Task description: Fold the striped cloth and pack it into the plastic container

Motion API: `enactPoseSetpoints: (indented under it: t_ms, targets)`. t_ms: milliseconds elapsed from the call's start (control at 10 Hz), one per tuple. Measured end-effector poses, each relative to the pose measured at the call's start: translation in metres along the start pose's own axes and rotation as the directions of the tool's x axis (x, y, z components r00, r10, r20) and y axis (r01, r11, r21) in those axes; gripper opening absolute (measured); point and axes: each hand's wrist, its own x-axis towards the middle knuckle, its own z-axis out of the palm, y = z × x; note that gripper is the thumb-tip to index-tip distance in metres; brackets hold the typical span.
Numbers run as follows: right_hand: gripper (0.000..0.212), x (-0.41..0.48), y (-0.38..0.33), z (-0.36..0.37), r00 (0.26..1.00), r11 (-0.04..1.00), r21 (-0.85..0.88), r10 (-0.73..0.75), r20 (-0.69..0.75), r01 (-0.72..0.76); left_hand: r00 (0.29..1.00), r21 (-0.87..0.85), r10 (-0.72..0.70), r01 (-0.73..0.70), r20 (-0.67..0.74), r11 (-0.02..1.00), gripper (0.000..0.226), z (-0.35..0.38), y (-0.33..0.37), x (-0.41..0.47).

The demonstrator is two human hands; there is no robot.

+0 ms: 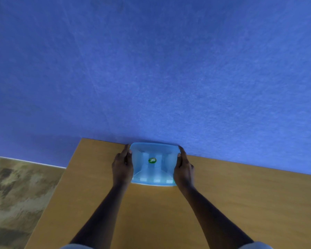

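Note:
A light-blue plastic container (153,151) with a translucent lid and a green round sticker sits on the wooden table (241,203) near its far edge, against the wall. Pale stripes of the cloth (156,177) show faintly through the lid. My left hand (122,165) grips the container's left side. My right hand (183,167) grips its right side. Both thumbs rest on the lid's rim.
A blue wall (151,69) rises directly behind the table. The table's left edge runs diagonally from the far corner toward me, with patterned brown floor (16,194) beyond it. Bare wood lies to the right and in front of the container.

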Motion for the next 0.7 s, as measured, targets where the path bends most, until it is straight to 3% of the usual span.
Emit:
enactPoseSetpoints:
  t_ms: [200, 600, 700]
  targets:
    - [0.040, 0.002, 0.001, 0.002, 0.999, 0.999, 0.030, 0.038, -0.030, -0.037, 0.999, 0.052, 0.047, -0.047, 0.010, 0.998, 0.038, 0.001, 0.001, 0.002]
    - [0.049, 0.001, -0.015, -0.023, 0.953, 0.976, 0.035, 0.204, 0.222, -0.217, 0.997, 0.289, -0.010, -0.013, 0.077, 0.957, 0.040, -0.009, 0.012, 0.010]
    - [0.053, -0.003, -0.015, -0.038, 0.955, 0.976, -0.062, 0.215, 0.204, -0.207, 0.998, 0.349, -0.007, -0.016, 0.066, 0.937, 0.041, -0.022, 0.014, 0.010]
